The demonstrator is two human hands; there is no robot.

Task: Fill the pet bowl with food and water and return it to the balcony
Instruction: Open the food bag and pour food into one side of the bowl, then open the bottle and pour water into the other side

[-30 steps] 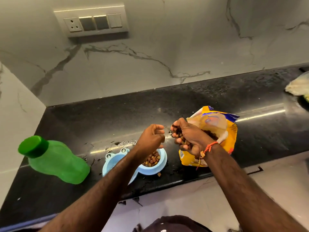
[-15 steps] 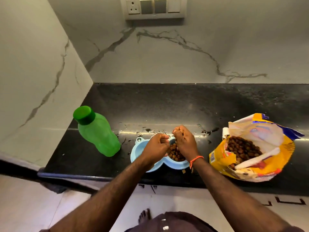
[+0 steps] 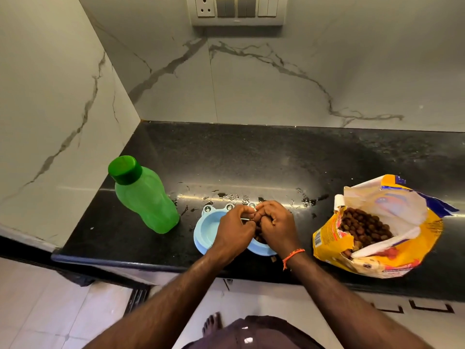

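Both hands meet over the right compartment of the light blue double pet bowl (image 3: 210, 230), which sits near the front edge of the black counter (image 3: 276, 159). The left hand (image 3: 232, 234) has its fingers curled inward, thumb and fingertips drawn together in a narrow grip beside the other hand; what it pinches, if anything, cannot be told. The right hand (image 3: 275, 226) is also curled, its fingers bent down over the brown kibble (image 3: 259, 238) lying in that compartment, and a few pieces seem to sit under its fingers. The bowl's left compartment shows only its pale blue floor. A single piece of kibble lies on the counter just in front of the bowl. The green bottle (image 3: 143, 197), capped, stands just left of the bowl. The yellow food bag (image 3: 377, 230) lies open to the right, kibble visible inside. Water drops glisten on the counter behind the bowl.
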